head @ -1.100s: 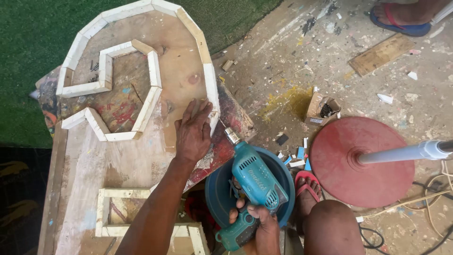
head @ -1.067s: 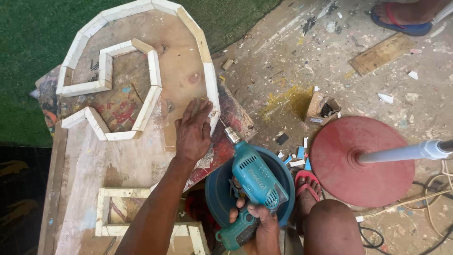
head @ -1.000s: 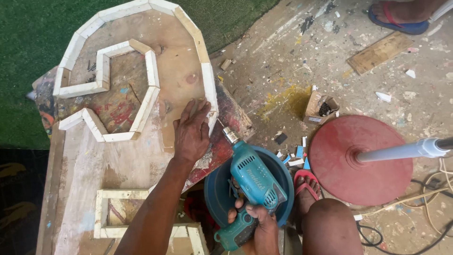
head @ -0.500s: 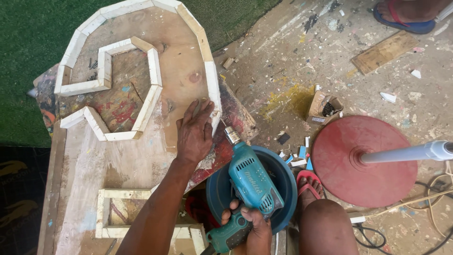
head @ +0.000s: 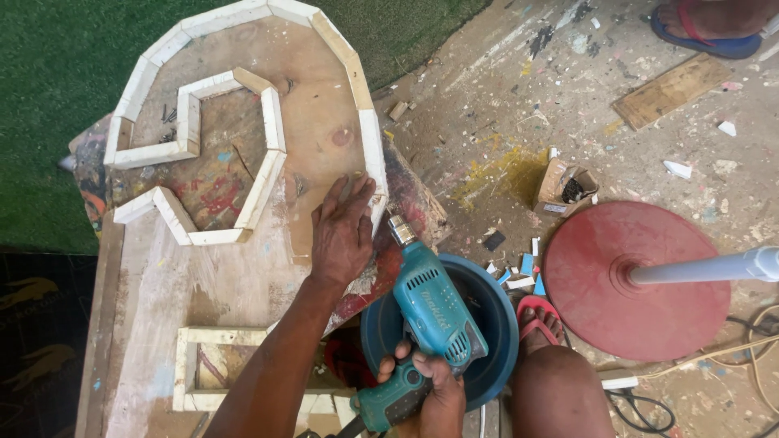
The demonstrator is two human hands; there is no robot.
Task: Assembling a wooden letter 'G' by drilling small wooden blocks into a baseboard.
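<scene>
- Letter frame [head: 243, 122], built of cream-white strips set on edge on a worn plywood board [head: 203, 276], lies at the left; a smaller strip rectangle [head: 203, 365] lies nearer the person on the same board, with green turf [head: 57, 65] beyond the board's far edge.
- Left hand [head: 342, 231] lies flat, fingers spread, pressing on the board beside the frame's right-hand strip, fingertips touching or almost touching that strip; it grips nothing.
- Teal power drill [head: 430, 312] is clasped at its handle by the right hand [head: 430, 389], fingers wrapped tight; the chuck points up-left at the strip's outer face, just beside the left hand.
- Whether the bit already touches the strip is hard to tell; it looks very close.
- Judged step: steadying the frame and lining up the drill on the strip's side. The next move would call for firm downward pressure from the flat hand and a level, square push of the bit, kept off the fingers.
- Blue bucket [head: 487, 324] sits under the drill; a red round stand base [head: 637, 280] with its pole stands at the right on the littered floor [head: 503, 105].
</scene>
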